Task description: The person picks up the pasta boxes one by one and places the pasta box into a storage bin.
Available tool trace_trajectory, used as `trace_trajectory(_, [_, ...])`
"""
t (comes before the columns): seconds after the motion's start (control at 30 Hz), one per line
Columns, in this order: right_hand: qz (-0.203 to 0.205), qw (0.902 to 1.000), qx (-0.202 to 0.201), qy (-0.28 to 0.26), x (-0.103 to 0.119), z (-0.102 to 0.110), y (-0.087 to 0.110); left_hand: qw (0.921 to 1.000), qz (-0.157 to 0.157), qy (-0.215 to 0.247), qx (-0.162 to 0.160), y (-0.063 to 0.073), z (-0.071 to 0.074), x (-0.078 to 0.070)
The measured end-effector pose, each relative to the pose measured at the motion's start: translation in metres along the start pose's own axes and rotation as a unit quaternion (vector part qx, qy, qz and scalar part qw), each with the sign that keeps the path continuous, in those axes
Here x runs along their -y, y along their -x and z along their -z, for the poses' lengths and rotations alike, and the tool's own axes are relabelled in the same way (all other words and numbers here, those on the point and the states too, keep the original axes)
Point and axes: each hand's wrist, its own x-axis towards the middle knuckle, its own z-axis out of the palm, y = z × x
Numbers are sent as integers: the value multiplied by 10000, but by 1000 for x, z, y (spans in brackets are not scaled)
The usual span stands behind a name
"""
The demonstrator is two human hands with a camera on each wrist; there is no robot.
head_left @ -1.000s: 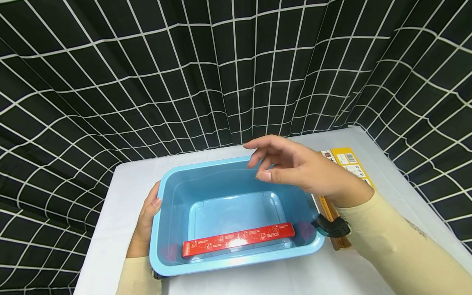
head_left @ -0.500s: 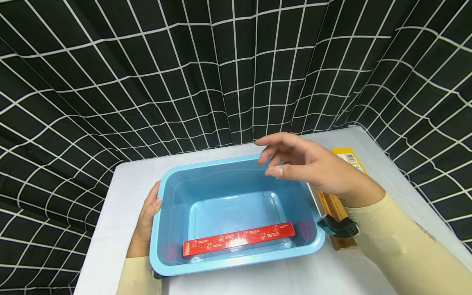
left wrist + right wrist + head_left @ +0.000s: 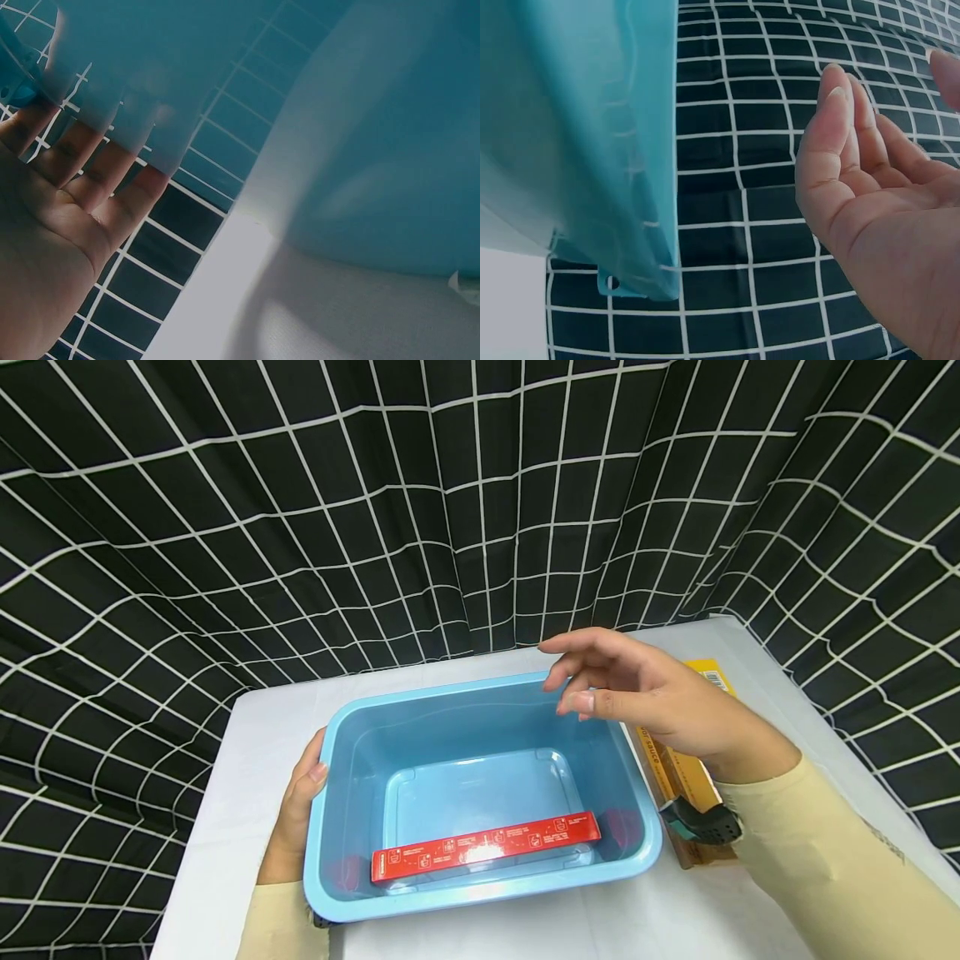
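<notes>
A light blue plastic bin (image 3: 480, 903) stands on the white-covered table, slightly tilted in the head view. Inside, along its near side, lies a long red box (image 3: 486, 847) with white print. My left hand (image 3: 296, 802) grips the bin's left edge, thumb over the rim and fingers along the outside. In the left wrist view, blue partly veils the fingertips of that hand (image 3: 82, 195). Above the bin's far right corner hovers my right hand (image 3: 637, 689), fingers loosely bent and holding nothing. The right wrist view shows this hand (image 3: 885, 187) apart from the bin wall (image 3: 592, 135).
To the right of the bin, partly hidden under my right arm, are a brown-and-orange printed package (image 3: 686, 777) and a yellow box (image 3: 705, 670). A black curtain (image 3: 480, 527) with a white grid surrounds the white tabletop (image 3: 277, 714) at the back and sides.
My right hand has moved to the right and slightly up, away from above the bin's middle. My left hand, the bin and the red box have stayed in place.
</notes>
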Motion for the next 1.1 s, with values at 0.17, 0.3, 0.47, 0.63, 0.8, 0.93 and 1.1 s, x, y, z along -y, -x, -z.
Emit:
trace_trajectory(0.17, [-104,9999,-45,-15,-3,3,4,10000,12,-2,-14,0,0,0])
trace_trajectory(0.3, [-110,9999,-61,-29,-5,6,6,10000,16,14,-14,0,-1,-1])
trace_trajectory(0.47, [-211,9997,-115,-37,-9,9,10,10000,-7,40,26,0,-1,-1])
trace_trajectory(0.63, [-190,9997,-178,45,-13,12,15,10000,-17,15,58,0,0,-1])
trace_trajectory(0.8, [-57,9998,-209,33,-17,15,20,10000,-25,11,34,0,0,0])
trace_trajectory(0.93, [-16,9997,-230,8,-21,17,23,10000,-27,30,5,0,-1,0])
trace_trajectory(1.1, [-28,9997,-244,-89,-24,20,27,10000,-41,17,16,0,-1,0])
